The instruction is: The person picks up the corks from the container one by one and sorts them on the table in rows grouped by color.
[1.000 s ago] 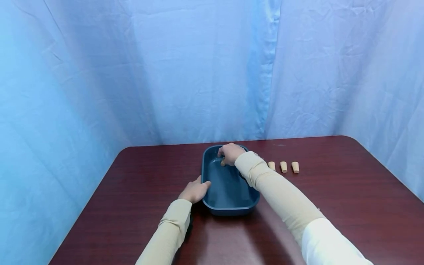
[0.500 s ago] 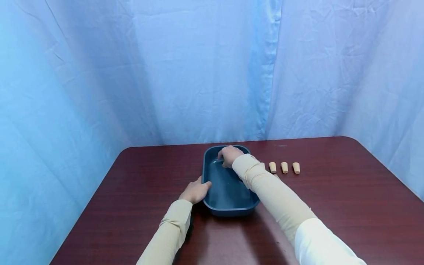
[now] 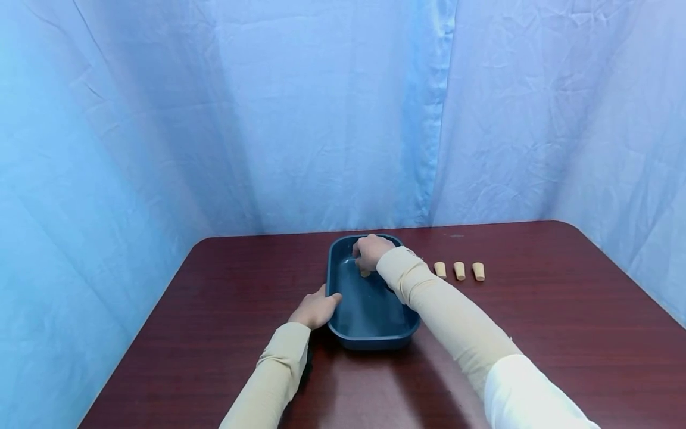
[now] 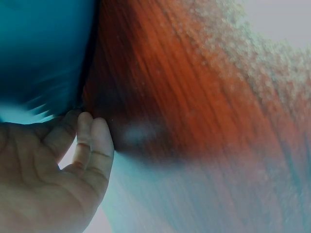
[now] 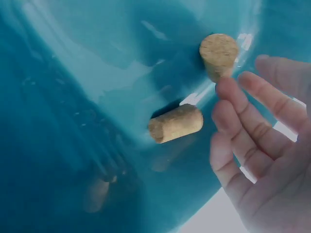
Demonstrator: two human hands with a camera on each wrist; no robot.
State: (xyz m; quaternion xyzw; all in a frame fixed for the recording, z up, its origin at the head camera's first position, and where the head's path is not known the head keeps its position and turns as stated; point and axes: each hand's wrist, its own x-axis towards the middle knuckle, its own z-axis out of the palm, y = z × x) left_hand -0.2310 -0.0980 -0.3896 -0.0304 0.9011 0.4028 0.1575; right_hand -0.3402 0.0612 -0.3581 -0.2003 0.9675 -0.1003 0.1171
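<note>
A dark blue rectangular tray [image 3: 373,341] stands on the table. My left hand [image 3: 315,308] grips its left side, thumb over the rim and fingers against the outer wall; the left wrist view shows those fingers [image 4: 101,138]. Inside the tray's far end is my right hand [image 3: 373,251], its fingers loosely bent and spread. In the right wrist view, one cork stopper [image 5: 176,123] lies on its side, apart from the fingers. Another cork [image 5: 218,51] has its wide end up, close to a fingertip; whether they touch I cannot tell. One cork [image 3: 365,273] shows below the hand.
Three corks [image 3: 459,271] stand in a row on the dark red wooden table [image 3: 225,298], right of the tray. My right forearm [image 3: 450,310] crosses the tray's right side and hides part of it. Light blue curtains [image 3: 321,119] hang behind and beside the table.
The cork under my right hand shows a little nearer to me than a second ago. My right hand has shifted only slightly; the left hand and the tray stay in place.
</note>
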